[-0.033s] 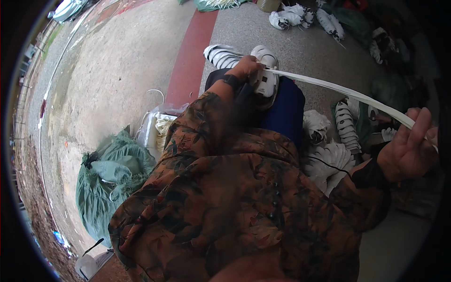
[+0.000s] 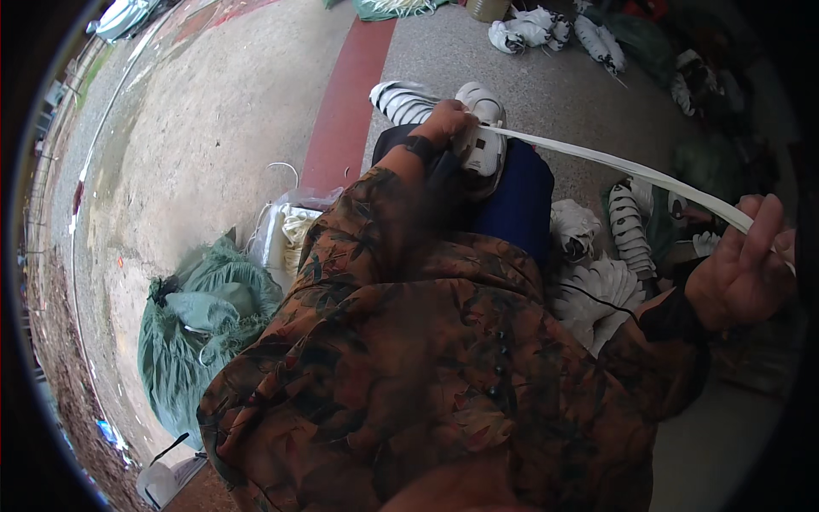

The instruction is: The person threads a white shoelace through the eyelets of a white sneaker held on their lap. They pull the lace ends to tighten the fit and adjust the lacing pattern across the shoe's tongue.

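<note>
A long white strap (image 2: pixel 614 160) runs taut between my two hands, rising slightly toward the left. My left hand (image 2: pixel 447 124) is closed on its far end, against a white, shoe-like piece (image 2: pixel 483 154) resting on my lap. That piece has a small dark square on it; what lies under it is partly hidden. Out to the right, my right hand (image 2: pixel 738 264) pinches the strap's other end between bent fingers. Beyond my left hand lies a fanned stack of white curved pieces (image 2: pixel 403 101) with dark gaps.
More stacks of white curved pieces (image 2: pixel 630 230) lie by my right leg, and others (image 2: pixel 529 32) lie farther off on the concrete. On my left are a green woven sack (image 2: pixel 205 316) and a clear plastic bag (image 2: pixel 271 243) with pale cord. A red stripe (image 2: pixel 350 102) crosses the ground.
</note>
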`<state>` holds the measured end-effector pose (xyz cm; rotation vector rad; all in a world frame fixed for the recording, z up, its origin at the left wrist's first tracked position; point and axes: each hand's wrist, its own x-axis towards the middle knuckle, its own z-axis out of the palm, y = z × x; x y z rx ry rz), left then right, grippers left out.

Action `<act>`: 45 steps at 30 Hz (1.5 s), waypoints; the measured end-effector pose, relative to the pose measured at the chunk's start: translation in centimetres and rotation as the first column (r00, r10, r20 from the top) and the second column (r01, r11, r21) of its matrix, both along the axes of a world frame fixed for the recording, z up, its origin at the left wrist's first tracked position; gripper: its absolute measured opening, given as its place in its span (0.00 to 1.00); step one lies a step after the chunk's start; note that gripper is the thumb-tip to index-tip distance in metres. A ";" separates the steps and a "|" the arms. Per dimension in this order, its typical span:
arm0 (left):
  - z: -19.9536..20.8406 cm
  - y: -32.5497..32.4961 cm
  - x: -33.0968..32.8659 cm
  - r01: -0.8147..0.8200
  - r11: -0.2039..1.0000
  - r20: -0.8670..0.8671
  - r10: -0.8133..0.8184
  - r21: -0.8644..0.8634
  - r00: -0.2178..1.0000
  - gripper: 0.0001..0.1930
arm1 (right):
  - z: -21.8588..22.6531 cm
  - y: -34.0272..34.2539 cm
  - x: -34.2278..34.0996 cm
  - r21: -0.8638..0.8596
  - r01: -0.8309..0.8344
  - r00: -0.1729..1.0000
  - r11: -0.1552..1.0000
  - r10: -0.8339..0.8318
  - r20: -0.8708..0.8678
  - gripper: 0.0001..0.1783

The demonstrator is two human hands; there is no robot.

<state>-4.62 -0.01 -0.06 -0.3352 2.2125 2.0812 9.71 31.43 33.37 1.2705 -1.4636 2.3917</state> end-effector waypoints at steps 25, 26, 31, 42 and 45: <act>3.1 3.8 5.8 0.216 0.869 -0.551 -0.456 -0.445 0.699 0.10 | 0.4 -11.8 -3.3 0.168 -0.287 0.901 0.943 0.325 -0.286 0.10; 1.6 3.7 5.9 0.185 0.890 -0.607 -0.424 -0.417 0.672 0.11 | -1.3 -11.8 -4.2 0.291 -0.282 0.921 0.914 0.343 -0.185 0.09; 1.6 4.4 6.3 0.322 0.723 -0.332 -0.603 -0.611 0.725 0.08 | -15.3 -10.7 -13.5 0.556 -0.248 0.911 0.793 -0.003 0.412 0.07; 0.9 3.8 6.5 0.197 0.752 -0.540 -0.605 -0.629 0.585 0.08 | -33.6 -14.4 -18.1 0.654 0.128 0.614 0.745 -0.578 0.538 0.07; 1.7 3.9 6.7 0.162 0.798 -0.588 -0.549 -0.581 0.593 0.08 | -34.9 -14.6 -18.8 0.549 0.090 0.645 0.831 -0.469 0.603 0.06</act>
